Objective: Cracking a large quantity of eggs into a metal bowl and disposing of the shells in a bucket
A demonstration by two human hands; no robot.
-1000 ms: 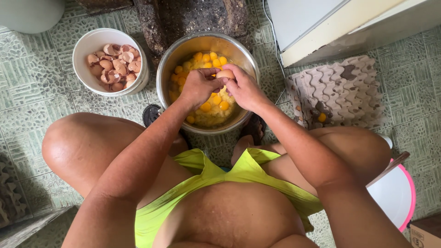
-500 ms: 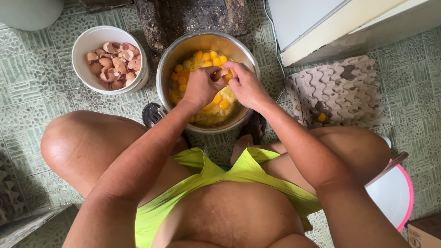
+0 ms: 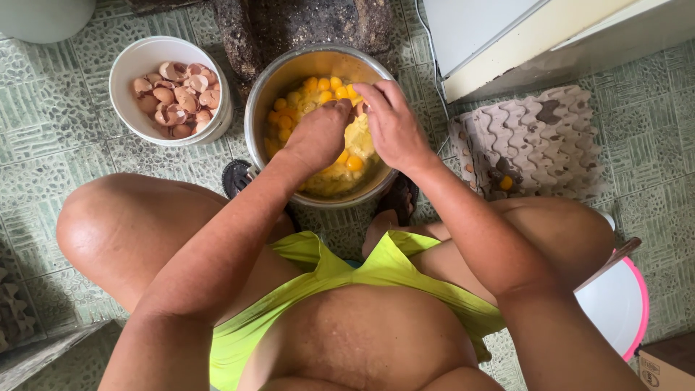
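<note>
from the head view, my hands have slid from the middle of the metal bowl [image 3: 269,88] toward its far rim since a moment ago. my left hand [image 3: 318,134] and right hand [image 3: 391,123] meet fingertip to fingertip over the yolks [image 3: 318,90], pinching an egg [image 3: 358,108] between them; only a sliver of shell shows. both wrists bend down, forearms reaching over my knees. the white bowl of eggshells [image 3: 170,90] sits left of the metal bowl, the egg tray [image 3: 536,141] right.
</note>
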